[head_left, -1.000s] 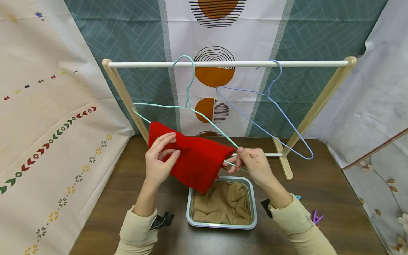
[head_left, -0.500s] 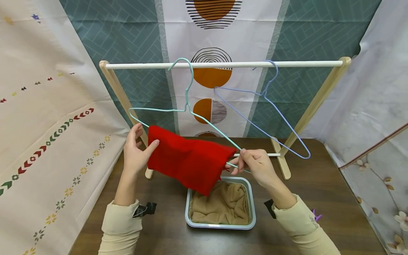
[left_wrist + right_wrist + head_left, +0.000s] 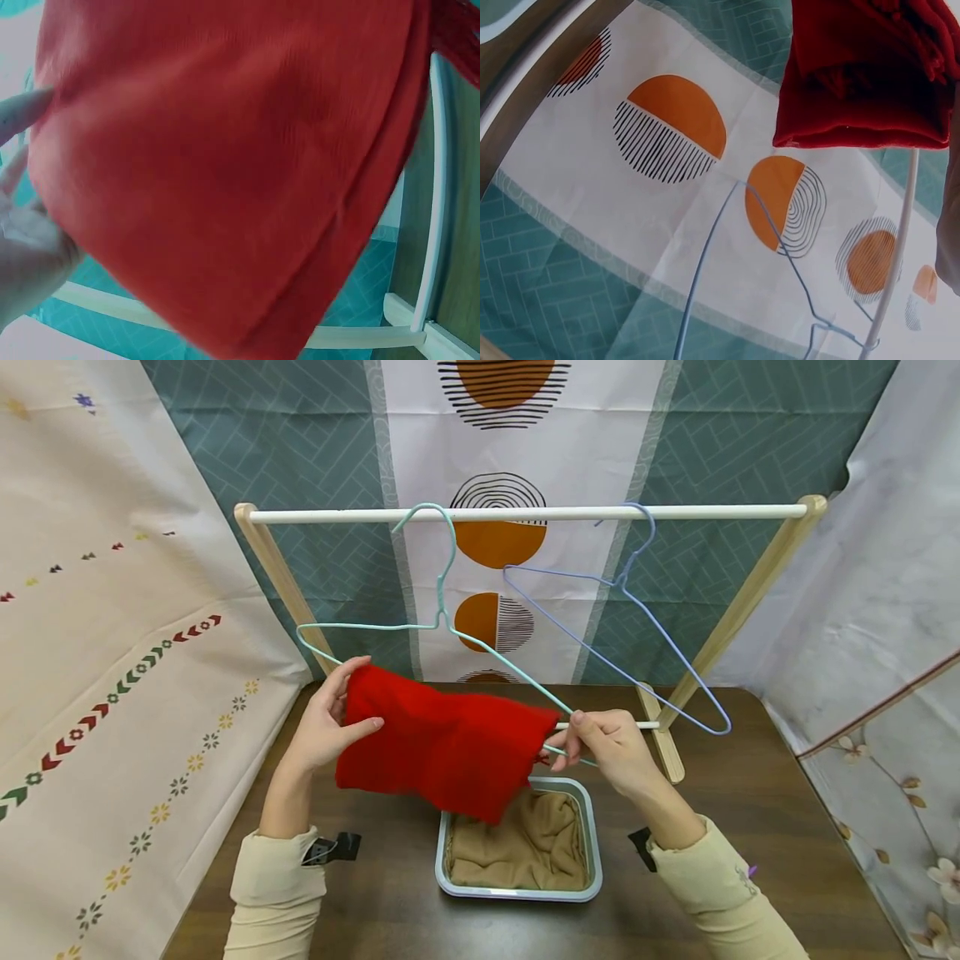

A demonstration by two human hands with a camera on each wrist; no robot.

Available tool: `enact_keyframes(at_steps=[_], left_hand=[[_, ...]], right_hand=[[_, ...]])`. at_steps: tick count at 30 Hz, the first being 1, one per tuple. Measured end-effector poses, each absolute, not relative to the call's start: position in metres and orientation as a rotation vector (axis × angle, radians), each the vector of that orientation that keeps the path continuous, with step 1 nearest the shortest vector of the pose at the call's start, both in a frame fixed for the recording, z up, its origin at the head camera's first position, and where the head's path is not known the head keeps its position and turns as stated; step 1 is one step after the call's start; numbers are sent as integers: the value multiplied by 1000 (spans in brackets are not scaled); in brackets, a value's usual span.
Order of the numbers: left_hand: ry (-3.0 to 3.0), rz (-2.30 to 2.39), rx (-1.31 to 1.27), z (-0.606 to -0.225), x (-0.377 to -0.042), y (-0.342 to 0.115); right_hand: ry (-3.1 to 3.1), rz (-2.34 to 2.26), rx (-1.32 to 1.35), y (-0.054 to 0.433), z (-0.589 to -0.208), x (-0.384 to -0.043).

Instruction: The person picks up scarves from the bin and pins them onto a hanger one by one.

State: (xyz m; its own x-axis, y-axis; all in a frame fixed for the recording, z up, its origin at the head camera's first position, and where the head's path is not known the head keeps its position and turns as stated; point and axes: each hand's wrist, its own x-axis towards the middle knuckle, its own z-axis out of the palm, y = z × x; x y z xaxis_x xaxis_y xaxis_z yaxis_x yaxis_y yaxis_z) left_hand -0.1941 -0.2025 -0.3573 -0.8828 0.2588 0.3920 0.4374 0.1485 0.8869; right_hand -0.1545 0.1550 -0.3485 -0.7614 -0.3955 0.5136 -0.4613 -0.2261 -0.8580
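Note:
A red scarf (image 3: pixel 450 743) with fringe is draped over the lower bar of a mint-green hanger (image 3: pixel 442 597). That hanger's hook is at the rack's white rail. My left hand (image 3: pixel 326 718) holds the scarf's left end, thumb in front and fingers behind. In the left wrist view the scarf (image 3: pixel 225 165) fills most of the picture and the thumb dents its edge. With thumb and fingers, my right hand (image 3: pixel 611 747) pinches the hanger's right corner, just beyond the fringed end. The right wrist view shows the scarf's folded end (image 3: pixel 862 112) and some fringe.
The wooden rack's white rail (image 3: pixel 337 516) also carries a blue hanger (image 3: pixel 622 580) on the right. Below the scarf, a grey tray (image 3: pixel 517 894) holds folded brown cloth (image 3: pixel 525 852). A purple clip (image 3: pixel 752 870) shows beside the right sleeve. Fabric walls surround the table (image 3: pixel 390 910).
My left hand first moved left off the scarf's front to its left end, then took hold there. The hanger's left side and the scarf have dropped slightly. My right hand keeps its grip.

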Motion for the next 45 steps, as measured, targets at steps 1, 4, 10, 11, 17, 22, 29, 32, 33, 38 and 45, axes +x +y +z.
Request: enact_keyframes(at_steps=[1, 4, 10, 11, 17, 22, 29, 32, 33, 38, 45], left_hand=[[-2264, -1864, -734, -357, -194, -202], [-2263, -1972, -811, -356, -192, -201], [-2296, -2123, -835, -346, -187, -200], [-2340, -2092, -817, -343, -186, -200], [-2525, -1937, -716, -333, -184, -198], [-2114, -2403, -778, -333, -181, -196], [-1629, -2645, -870, -333, -187, -178], [-1467, -2694, -757, -336, -191, -168], [-1411, -2722, -724, -337, -192, -165], [-1321, -2880, -534, -332, -200, -162], [-2091, -2468, -283, -321, -210, -178]], right_hand=[[-1923, 2179, 1070, 156, -349, -155], [-1923, 2189, 1079, 159, -351, -155], [-1938, 2193, 1100, 166, -354, -157], [-1938, 2195, 1105, 167, -354, -158], [-1971, 2202, 1133, 172, -355, -157], [-2070, 2113, 1101, 172, -358, -156], [-2224, 1991, 1064, 168, -365, -156], [-2224, 2085, 1045, 167, -365, -156], [-2223, 2111, 1046, 167, -365, -156], [-2129, 2176, 1100, 171, -368, -155], [-2050, 2187, 1059, 180, -367, -153]])
